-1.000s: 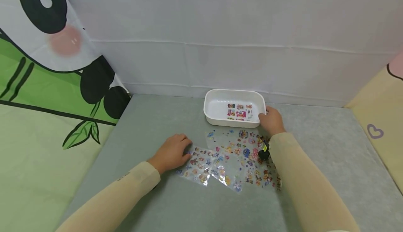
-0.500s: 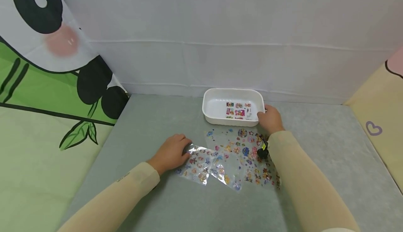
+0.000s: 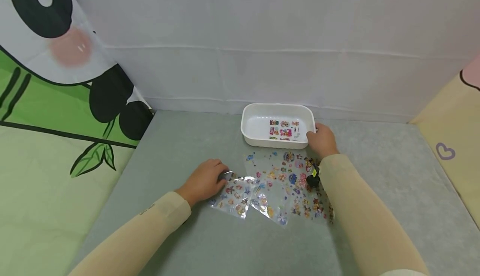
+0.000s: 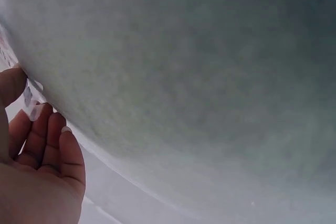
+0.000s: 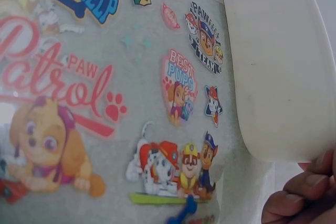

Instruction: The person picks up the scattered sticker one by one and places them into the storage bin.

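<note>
My left hand (image 3: 204,182) pinches the left edge of a clear sticker sheet (image 3: 236,196) printed with small figures. In the left wrist view, a bit of that sheet (image 4: 34,109) shows between the thumb and the curled fingers. At the back, my right hand (image 3: 323,140) grips the near right corner of a white plastic tray (image 3: 275,143), thumb over the rim. A sticker sheet with rows of small pictures (image 3: 285,133) lies inside it. More clear sticker sheets (image 3: 270,203) overlap in front of the tray; the right wrist view shows large puppy stickers (image 5: 52,150) close beneath.
The grey table (image 3: 180,142) meets a white cloth wall (image 3: 277,72) right behind the tray. A green printed panel (image 3: 45,97) stands at the left, a cream one (image 3: 450,176) at the right. A black wrist camera (image 3: 313,180) hangs under the right sleeve.
The upper left edge of the left sheet has risen slightly at my left hand, and the glare on it has shifted. My right hand stays on the tray; the head view has moved slightly.
</note>
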{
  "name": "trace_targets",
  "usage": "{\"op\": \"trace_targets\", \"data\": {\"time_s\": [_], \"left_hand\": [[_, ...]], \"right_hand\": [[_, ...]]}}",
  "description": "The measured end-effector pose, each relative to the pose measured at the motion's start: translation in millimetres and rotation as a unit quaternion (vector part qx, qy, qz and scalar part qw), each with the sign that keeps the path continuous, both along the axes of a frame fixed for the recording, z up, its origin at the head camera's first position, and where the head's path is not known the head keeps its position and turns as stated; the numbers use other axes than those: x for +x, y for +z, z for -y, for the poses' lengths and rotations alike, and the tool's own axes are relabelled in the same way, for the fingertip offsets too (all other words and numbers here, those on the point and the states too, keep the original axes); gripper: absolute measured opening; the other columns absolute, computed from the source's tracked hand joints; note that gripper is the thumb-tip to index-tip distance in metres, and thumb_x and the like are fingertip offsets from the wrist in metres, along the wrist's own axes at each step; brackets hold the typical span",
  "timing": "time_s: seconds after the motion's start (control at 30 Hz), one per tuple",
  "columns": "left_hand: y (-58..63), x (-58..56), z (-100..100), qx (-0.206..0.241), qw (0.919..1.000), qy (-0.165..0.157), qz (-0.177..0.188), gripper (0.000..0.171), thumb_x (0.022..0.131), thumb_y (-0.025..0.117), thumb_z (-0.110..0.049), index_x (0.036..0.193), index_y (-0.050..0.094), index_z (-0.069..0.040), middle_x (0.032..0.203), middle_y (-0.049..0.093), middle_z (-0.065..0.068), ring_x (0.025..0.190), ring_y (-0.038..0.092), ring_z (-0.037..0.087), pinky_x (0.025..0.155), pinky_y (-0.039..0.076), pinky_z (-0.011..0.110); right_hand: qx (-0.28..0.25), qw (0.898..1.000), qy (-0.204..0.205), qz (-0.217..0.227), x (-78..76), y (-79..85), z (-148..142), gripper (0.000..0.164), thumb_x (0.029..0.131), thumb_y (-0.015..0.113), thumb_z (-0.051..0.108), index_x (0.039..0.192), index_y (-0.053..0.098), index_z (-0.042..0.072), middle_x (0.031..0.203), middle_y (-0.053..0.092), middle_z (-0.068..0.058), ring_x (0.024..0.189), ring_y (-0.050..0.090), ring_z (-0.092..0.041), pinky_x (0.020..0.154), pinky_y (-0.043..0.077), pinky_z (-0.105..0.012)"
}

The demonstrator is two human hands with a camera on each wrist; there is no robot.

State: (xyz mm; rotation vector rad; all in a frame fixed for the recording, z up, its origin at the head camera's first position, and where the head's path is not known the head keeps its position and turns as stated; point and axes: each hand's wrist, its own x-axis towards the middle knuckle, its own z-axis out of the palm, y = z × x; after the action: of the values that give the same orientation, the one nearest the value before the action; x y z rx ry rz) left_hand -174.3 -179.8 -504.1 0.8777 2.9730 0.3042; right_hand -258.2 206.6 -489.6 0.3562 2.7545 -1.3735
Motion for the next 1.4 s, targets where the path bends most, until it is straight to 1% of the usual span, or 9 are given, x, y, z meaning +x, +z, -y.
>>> {"op": "trace_targets", "data": {"time_s": [0.1,0.2,0.4,0.47,0.6,0.83,1.0,1.23,1.4], "left_hand": [[1.3,-0.3,-1,0.003,1.0000,0.000,0.002,0.027,0.092,0.079,-0.021,0.115,0.072,-0.007,0.107,0.067,0.002,0.103,0.062,0.022,0.095,0.051,0.041],[1.8,-0.3,-2,0.014,0.9998,0.009,0.013,0.024,0.092,0.079,-0.020,0.112,0.073,-0.008,0.104,0.067,0.000,0.100,0.062,0.020,0.092,0.052,0.040],[4.9,-0.5,-4,0.082,0.9943,0.049,0.048,0.011,0.092,0.079,-0.015,0.097,0.070,-0.011,0.089,0.060,-0.004,0.082,0.055,0.015,0.077,0.050,0.035],[5.2,-0.5,-4,0.095,0.9923,0.058,0.055,0.012,0.091,0.079,-0.014,0.093,0.068,-0.012,0.086,0.059,-0.004,0.081,0.054,0.014,0.076,0.049,0.035],[5.3,-1.0,-3,0.101,0.9900,0.072,0.068,0.013,0.091,0.079,-0.014,0.090,0.066,-0.014,0.086,0.059,-0.004,0.080,0.054,0.014,0.074,0.049,0.033],[6.0,-2.0,-4,0.110,0.9878,0.077,0.080,0.015,0.092,0.078,-0.012,0.086,0.065,-0.017,0.085,0.059,-0.005,0.080,0.055,0.014,0.075,0.049,0.034],[5.6,-2.6,-2,0.127,0.9856,0.073,0.084,0.011,0.093,0.077,-0.013,0.086,0.070,-0.017,0.085,0.063,-0.006,0.079,0.056,0.013,0.076,0.051,0.035],[9.4,-0.7,-1,0.122,0.9868,0.061,0.087,0.004,0.095,0.075,-0.015,0.091,0.075,-0.014,0.088,0.069,-0.007,0.081,0.060,0.011,0.080,0.053,0.037],[10.9,0.4,0,0.120,0.9857,0.060,0.102,0.004,0.095,0.075,-0.014,0.091,0.076,-0.016,0.086,0.069,-0.009,0.078,0.060,0.010,0.077,0.053,0.036]], "right_hand": [[0.001,1.000,-0.001,0.001,-0.6,1.4,0,0.053,0.104,0.047,0.018,0.150,0.043,-0.009,0.139,0.056,-0.030,0.122,0.057,-0.042,0.101,0.048,-0.056],[0.001,1.000,-0.004,0.003,0.3,3.1,1,0.052,0.105,0.047,0.018,0.149,0.045,-0.008,0.138,0.056,-0.029,0.121,0.057,-0.041,0.101,0.048,-0.055],[0.000,1.000,-0.004,0.004,-0.5,6.7,2,0.052,0.104,0.047,0.018,0.148,0.045,-0.009,0.138,0.057,-0.030,0.119,0.057,-0.042,0.100,0.049,-0.056],[0.003,1.000,-0.003,0.004,-0.6,7.8,2,0.052,0.104,0.047,0.018,0.148,0.045,-0.009,0.137,0.057,-0.030,0.119,0.058,-0.042,0.100,0.049,-0.056],[0.003,1.000,0.000,0.002,-0.3,9.8,2,0.052,0.104,0.047,0.018,0.148,0.045,-0.009,0.138,0.057,-0.030,0.119,0.058,-0.042,0.100,0.049,-0.056],[0.000,1.000,0.000,-0.001,-2.5,10.3,1,0.051,0.104,0.047,0.017,0.149,0.045,-0.008,0.139,0.056,-0.029,0.120,0.057,-0.041,0.101,0.048,-0.055],[0.007,1.000,0.001,-0.003,-4.5,7.3,0,0.052,0.104,0.047,0.017,0.149,0.045,-0.008,0.141,0.055,-0.029,0.121,0.056,-0.041,0.101,0.048,-0.056],[0.009,1.000,0.002,-0.004,-3.4,5.1,0,0.052,0.104,0.047,0.018,0.149,0.045,-0.009,0.140,0.055,-0.030,0.122,0.057,-0.042,0.101,0.048,-0.056],[0.007,1.000,0.000,0.002,-0.8,5.6,1,0.052,0.104,0.048,0.018,0.149,0.045,-0.008,0.140,0.055,-0.029,0.121,0.057,-0.041,0.101,0.048,-0.056]]}}
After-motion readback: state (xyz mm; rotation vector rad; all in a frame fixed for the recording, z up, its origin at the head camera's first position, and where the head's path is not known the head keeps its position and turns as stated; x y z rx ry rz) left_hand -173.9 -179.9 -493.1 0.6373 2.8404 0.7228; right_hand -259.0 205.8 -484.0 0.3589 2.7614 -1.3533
